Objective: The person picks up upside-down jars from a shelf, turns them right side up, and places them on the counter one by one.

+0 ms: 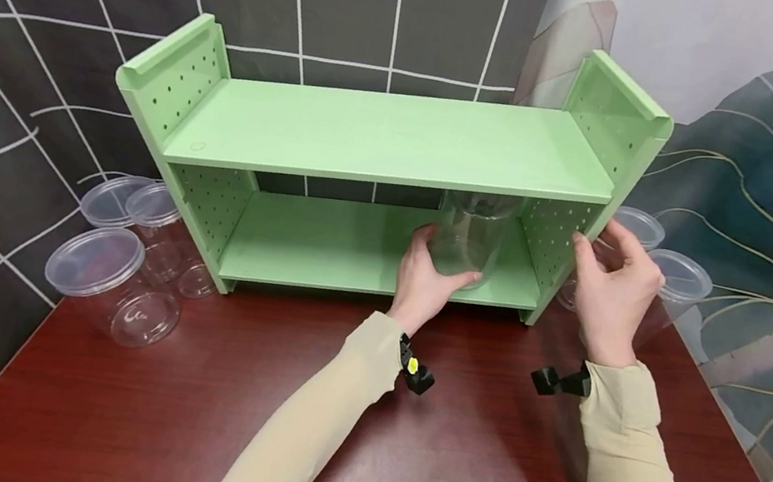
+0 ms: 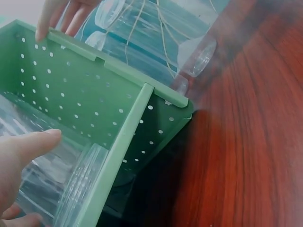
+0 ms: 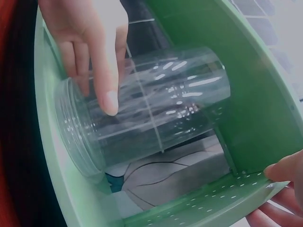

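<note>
A two-tier green metal shelf rack (image 1: pixel 387 140) stands on the table, its side panels punched with small holes. On its lower tier, toward the right end, is a clear plastic jar (image 1: pixel 469 237). My left hand (image 1: pixel 421 282) holds this jar low down, thumb across the front and fingers round its left side. In the right wrist view the jar (image 3: pixel 161 104) has its ribbed, wider end at the lower board. My right hand (image 1: pixel 614 292) grips the front edge of the rack's right side panel (image 3: pixel 208 201), thumb inside and fingers outside.
Several clear jars (image 1: pixel 96 262) stand left of the rack on the dark red wooden table (image 1: pixel 217 400). More clear jars (image 1: pixel 684 280) stand beyond its right side, partly behind my right hand. A dark tiled-pattern wall covering (image 1: pixel 347 7) rises behind.
</note>
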A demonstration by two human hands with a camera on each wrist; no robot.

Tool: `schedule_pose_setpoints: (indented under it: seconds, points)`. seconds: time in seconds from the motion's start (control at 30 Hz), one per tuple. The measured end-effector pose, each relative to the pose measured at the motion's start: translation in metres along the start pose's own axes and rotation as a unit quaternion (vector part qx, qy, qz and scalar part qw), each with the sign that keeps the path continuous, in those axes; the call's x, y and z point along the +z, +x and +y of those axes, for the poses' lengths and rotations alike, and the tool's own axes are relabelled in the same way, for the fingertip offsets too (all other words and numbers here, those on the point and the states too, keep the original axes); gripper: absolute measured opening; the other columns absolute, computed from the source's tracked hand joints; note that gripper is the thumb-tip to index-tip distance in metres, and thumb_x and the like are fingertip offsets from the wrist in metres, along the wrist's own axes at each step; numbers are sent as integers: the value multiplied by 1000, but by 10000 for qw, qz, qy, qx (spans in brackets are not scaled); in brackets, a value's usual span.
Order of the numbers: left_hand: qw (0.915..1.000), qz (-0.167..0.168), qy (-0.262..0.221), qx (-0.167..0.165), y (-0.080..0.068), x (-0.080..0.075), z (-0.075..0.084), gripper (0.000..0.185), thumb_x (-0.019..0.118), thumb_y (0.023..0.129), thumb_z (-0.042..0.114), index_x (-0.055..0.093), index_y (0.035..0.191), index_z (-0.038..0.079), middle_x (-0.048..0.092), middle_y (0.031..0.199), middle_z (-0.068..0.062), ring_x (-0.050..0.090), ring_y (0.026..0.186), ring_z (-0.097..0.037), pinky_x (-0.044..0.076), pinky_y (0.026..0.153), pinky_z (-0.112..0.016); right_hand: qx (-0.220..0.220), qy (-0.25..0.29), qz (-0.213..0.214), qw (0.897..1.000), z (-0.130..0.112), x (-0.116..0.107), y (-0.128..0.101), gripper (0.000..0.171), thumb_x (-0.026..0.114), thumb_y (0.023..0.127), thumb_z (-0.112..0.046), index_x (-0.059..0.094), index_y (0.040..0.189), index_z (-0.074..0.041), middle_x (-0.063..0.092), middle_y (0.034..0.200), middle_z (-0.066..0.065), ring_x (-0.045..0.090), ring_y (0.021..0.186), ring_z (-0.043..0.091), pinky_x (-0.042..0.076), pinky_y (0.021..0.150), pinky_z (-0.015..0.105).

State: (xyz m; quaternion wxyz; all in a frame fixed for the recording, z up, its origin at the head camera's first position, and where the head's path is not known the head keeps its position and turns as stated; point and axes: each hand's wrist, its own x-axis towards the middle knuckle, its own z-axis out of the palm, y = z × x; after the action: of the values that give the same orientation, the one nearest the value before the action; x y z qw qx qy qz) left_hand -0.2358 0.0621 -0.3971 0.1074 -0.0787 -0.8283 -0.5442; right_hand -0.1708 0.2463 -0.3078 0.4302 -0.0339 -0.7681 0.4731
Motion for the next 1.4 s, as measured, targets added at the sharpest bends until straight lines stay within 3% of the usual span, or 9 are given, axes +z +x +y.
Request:
schedule_pose_setpoints:
  seconds: [0.47, 0.63, 0.8, 1.13, 1.4]
  points:
    - [9993, -229, 50, 296, -25, -23, -7, 98, 94, 72, 39, 41, 150, 12, 52, 141, -4, 53, 123, -18, 49, 99, -34, 85, -45, 25, 10000, 4, 1, 0, 29, 74, 91, -2, 74, 121, -1, 74, 110, 15, 70, 91, 1, 54, 77, 12]
    - [9989, -409, 43, 222, -34, -33, -8, 98, 93, 72, 42, 41, 150, 15, 52, 140, -1, 54, 123, -16, 51, 94, -36, 30, -20, 17, 10000, 3, 1, 0, 29, 73, 91, -1, 74, 120, 0, 74, 110, 16, 70, 91, 3, 55, 78, 13]
    - [9985, -532, -88, 58, -44, -42, -11, 97, 93, 71, 44, 41, 149, 20, 55, 139, -2, 52, 127, -15, 49, 99, -35, 59, 37, -3, 10000, 2, 1, 0, 29, 73, 91, -1, 74, 120, 1, 74, 111, 17, 71, 93, 5, 56, 81, 16]
    - [9972, -656, -267, 226, -55, -64, -18, 102, 93, 71, 43, 37, 151, 15, 54, 139, -5, 56, 122, -20, 46, 104, -31, 96, 76, -9, 9999, 3, 1, 0, 29, 73, 91, -1, 74, 120, 0, 74, 111, 16, 71, 93, 5, 56, 81, 16]
    - [9974, -602, -296, 252, -66, -78, -20, 99, 93, 71, 42, 39, 149, 14, 53, 140, -2, 57, 122, -20, 49, 102, -32, 296, 103, -58, 9995, 1, -2, -7, 44, 74, 90, -4, 67, 133, -6, 69, 124, 11, 69, 103, 9, 55, 88, 20]
